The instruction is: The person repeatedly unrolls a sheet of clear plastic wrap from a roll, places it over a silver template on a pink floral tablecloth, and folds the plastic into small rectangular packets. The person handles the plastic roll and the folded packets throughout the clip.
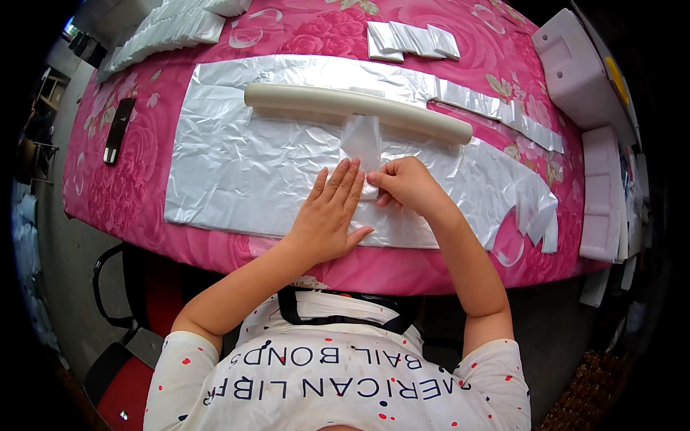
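Note:
A stack of thin, clear-white plastic bags (237,172) lies spread across the table in front of me. On it, a narrow folded plastic bag (361,138) runs from beneath a long off-white tube (417,121) toward my hands. My left hand (325,219) rests flat, fingers stretched out, with its fingertips at the left side of the folded bag. Thumb and forefinger of my right hand (406,185) are pinched together at the bag's near right edge. The bag's near end is partly covered by my fingers.
Small folded packets (413,40) lie at the back, and a long pile of them (169,37) sits at the far left. A dark flat object (118,131) lies left. White foam boxes (586,72) stand right. The pink flowered tablecloth (129,194) covers the table.

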### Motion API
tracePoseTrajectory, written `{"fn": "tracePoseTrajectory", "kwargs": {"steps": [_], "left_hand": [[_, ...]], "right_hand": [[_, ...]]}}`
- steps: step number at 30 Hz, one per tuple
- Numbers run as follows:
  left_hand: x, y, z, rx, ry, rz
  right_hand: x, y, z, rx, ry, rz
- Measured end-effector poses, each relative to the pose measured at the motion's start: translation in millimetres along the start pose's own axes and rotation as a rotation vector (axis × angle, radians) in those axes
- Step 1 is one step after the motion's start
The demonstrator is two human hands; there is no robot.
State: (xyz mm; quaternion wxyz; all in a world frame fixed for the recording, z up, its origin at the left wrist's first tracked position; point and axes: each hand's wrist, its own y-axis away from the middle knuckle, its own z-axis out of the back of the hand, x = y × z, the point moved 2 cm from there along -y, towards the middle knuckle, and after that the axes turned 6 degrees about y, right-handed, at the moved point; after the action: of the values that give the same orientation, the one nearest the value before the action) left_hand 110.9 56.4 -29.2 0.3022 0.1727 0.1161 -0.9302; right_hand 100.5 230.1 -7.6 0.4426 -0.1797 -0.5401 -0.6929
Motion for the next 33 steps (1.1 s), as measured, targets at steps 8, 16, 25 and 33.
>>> {"fn": "tracePoseTrajectory", "kwargs": {"steps": [8,16,25,33], "left_hand": [[0.2,-3.1,-4.0,0.020,0.031,0.048],[0.1,-4.7,5.8,0.004,0.057,0.033],[12.4,-18.5,13.7,-0.108,-0.022,-0.060],[20.8,-23.7,15.1,-0.190,-0.045,-0.190]], "right_hand": [[-7.8,14.6,-17.1,-0.304,0.175,0.229],[-13.3,27.3,-18.9,-0.651,0.810,0.868],[-11.0,3.5,2.1,-0.307,0.828,0.983],[-14.9,-0.3,-0.4,-0.428,0.650,1.038]]}}
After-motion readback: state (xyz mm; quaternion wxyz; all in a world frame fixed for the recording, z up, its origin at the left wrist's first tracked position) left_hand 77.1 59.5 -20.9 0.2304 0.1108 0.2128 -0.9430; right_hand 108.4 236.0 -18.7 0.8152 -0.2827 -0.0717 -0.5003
